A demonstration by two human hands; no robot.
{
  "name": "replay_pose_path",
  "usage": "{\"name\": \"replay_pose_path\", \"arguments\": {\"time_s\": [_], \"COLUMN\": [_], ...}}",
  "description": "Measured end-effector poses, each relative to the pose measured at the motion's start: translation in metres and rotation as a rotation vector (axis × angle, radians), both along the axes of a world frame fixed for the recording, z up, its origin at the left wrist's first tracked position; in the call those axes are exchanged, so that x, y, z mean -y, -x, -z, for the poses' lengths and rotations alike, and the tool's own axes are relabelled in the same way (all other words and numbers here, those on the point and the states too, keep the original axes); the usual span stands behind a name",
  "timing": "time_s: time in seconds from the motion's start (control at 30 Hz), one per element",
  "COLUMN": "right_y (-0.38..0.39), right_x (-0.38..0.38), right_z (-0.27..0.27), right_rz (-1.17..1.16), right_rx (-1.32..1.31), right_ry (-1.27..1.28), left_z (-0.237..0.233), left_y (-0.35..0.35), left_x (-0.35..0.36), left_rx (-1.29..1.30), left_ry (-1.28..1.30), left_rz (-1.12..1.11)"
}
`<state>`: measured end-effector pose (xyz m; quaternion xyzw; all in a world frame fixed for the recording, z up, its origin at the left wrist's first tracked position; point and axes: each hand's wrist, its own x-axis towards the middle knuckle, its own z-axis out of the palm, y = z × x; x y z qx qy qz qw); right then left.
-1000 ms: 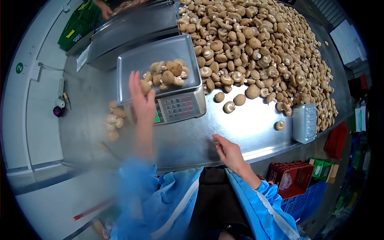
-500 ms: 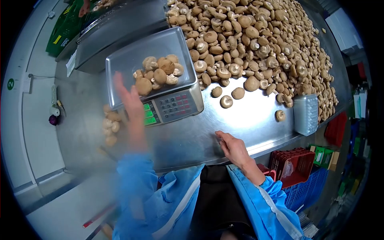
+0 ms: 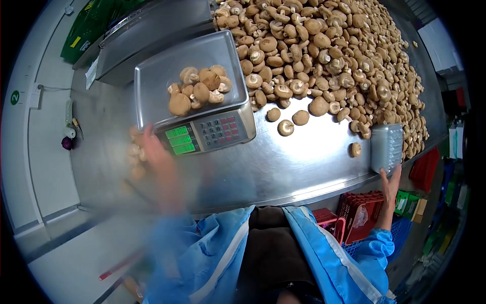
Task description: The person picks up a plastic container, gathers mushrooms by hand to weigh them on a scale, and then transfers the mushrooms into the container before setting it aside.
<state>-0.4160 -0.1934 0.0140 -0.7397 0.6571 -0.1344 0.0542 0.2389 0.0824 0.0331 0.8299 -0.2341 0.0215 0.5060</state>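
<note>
Several shiitake mushrooms [image 3: 201, 93] lie in the steel pan [image 3: 152, 81] of a digital weighing scale [image 3: 215, 133], whose green displays are lit. My left hand [image 3: 159, 157], smeared by motion, is at the pan's near left corner, beside a small group of mushrooms [image 3: 135, 158] on the steel table [image 3: 243, 177]. Its fingers are too blurred to read. At the table's right front edge stands a stack of clear plastic trays [image 3: 387, 147]. My right hand [image 3: 390, 186] reaches to the near end of this stack, thumb and fingers apart, fingertips right at it.
A large heap of shiitake mushrooms [image 3: 324, 55] covers the back and right of the table. A few loose mushrooms [image 3: 300, 118] lie before it. A steel box [image 3: 152, 38] stands behind the scale. Red crates [image 3: 354, 213] and a blue crate [image 3: 400, 234] sit below the front edge.
My right hand has moved right, from over the front of the table to the tray stack. My left hand has drawn back from over the pan toward the near left corner.
</note>
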Motion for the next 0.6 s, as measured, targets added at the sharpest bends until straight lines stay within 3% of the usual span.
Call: {"name": "replay_pose_path", "arguments": {"time_s": [0.03, 0.13, 0.23, 0.3, 0.5, 0.6], "right_y": [0.016, 0.007, 0.032, -0.005, -0.006, -0.007], "right_x": [0.003, 0.009, 0.025, 0.023, 0.017, 0.016], "right_z": [0.020, 0.008, 0.005, -0.030, -0.016, -0.014], "right_rz": [-0.025, 0.019, -0.120, -0.075, 0.009, 0.033], "right_rx": [-0.060, -0.054, 0.086, 0.237, 0.154, 0.114], "right_ry": [-0.029, -0.064, -0.094, -0.187, -0.013, 0.021], "left_z": [0.004, -0.007, 0.002, 0.021, 0.014, 0.012], "left_y": [0.008, 0.059, 0.102, 0.133, 0.219, 0.233], "left_x": [-0.005, 0.003, 0.026, 0.040, 0.070, 0.077], "left_rx": [-0.049, -0.161, -0.242, -0.277, -0.127, -0.185], "left_ry": [0.005, -0.075, -0.089, -0.023, -0.133, -0.153], "left_rz": [0.041, 0.152, 0.276, 0.391, 0.870, 0.940]}}
